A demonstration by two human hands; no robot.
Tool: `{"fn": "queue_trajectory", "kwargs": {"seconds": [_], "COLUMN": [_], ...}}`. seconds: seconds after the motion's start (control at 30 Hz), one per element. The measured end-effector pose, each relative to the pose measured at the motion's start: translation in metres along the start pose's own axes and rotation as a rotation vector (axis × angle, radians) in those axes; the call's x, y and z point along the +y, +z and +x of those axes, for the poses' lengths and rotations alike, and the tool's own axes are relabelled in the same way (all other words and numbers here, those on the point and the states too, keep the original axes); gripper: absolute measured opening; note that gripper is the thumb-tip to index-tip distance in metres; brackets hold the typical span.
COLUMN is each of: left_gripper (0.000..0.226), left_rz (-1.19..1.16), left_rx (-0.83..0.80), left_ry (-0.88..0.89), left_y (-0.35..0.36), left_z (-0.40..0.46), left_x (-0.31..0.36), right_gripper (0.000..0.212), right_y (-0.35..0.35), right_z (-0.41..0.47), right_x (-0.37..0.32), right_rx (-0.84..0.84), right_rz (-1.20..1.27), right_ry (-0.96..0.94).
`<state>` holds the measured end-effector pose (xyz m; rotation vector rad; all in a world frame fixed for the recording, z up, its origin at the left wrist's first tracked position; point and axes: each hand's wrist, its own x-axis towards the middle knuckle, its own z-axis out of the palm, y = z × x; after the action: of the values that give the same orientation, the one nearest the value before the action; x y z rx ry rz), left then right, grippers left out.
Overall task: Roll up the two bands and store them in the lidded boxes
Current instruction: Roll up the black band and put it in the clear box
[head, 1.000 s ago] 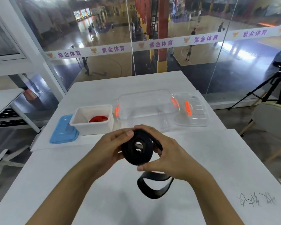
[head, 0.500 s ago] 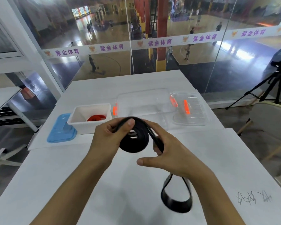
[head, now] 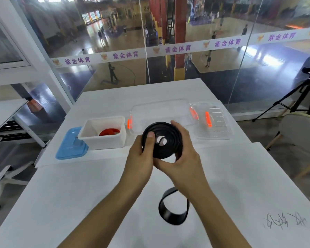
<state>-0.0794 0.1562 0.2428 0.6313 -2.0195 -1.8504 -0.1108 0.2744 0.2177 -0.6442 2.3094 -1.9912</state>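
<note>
Now, head view: compared with half a second earlier, the black band (head: 162,140) shows more turns wound onto its coil, the coil sits a little higher and farther from the body, in front of the clear box (head: 161,113), and the loose tail (head: 172,208) has swung back under the right wrist from its earlier spot lower right. The coil's flat spiral face is turned toward the camera, so its axis runs roughly along the line of sight, tilted slightly upward; its small open centre shows pale. The left hand (head: 141,158) grips the coil's left edge, thumb pressed across the windings on the face and fingers hidden behind it. The right hand (head: 183,158) cups the coil's right and lower rim, fingertips curled over the top right edge and thumb reaching beneath. From under the right wrist the unrolled tail hangs as an open loop, its long axis running downward, above the near table (head: 61,203); whether it touches the surface cannot be told. On the far table, the white box (head: 104,140) holds the rolled red band (head: 109,132) and stands partly on its blue lid (head: 68,145); the clear box stands open just right of it, its clear lid (head: 215,122) with orange clips lying alongside
</note>
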Motion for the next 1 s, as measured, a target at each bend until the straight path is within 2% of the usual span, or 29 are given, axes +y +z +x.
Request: {"fn": "queue_trajectory", "kwargs": {"seconds": [0.13, 0.27, 0.4, 0.53, 0.7, 0.83, 1.0], "left_gripper": [0.029, 0.043, 0.036, 0.029, 0.033, 0.020, 0.017], "left_rz": [-0.021, 0.098, 0.292, 0.261, 0.011, -0.116, -0.255], "left_rx": [-0.153, -0.426, -0.571, -0.433, -0.203, -0.071, 0.078], "left_ry": [-0.116, -0.064, -0.046, 0.037, 0.046, 0.048, 0.061], "left_y": [-0.022, -0.043, -0.050, -0.050, -0.042, -0.036, -0.022], "left_z": [0.000, 0.010, 0.014, 0.012, 0.007, 0.005, 0.002], "left_x": [0.005, 0.015, 0.023, 0.016, 0.006, 0.007, 0.008], "right_gripper": [0.097, 0.097, 0.101, 0.107, 0.109, 0.117, 0.125], "right_y": [-0.031, -0.050, -0.046, -0.042, -0.046, -0.035, -0.018], "right_z": [0.009, 0.012, 0.010, 0.008, 0.012, 0.009, 0.000], "right_x": [0.000, -0.001, -0.003, -0.004, -0.009, -0.010, -0.010], "right_rx": [-0.218, -0.450, -0.551, -0.528, -0.482, -0.437, -0.372], "right_rz": [-0.014, -0.059, -0.096, -0.123, -0.194, -0.188, -0.160], "right_ry": [0.015, 0.014, 0.024, 0.013, 0.035, 0.050, 0.042]}}
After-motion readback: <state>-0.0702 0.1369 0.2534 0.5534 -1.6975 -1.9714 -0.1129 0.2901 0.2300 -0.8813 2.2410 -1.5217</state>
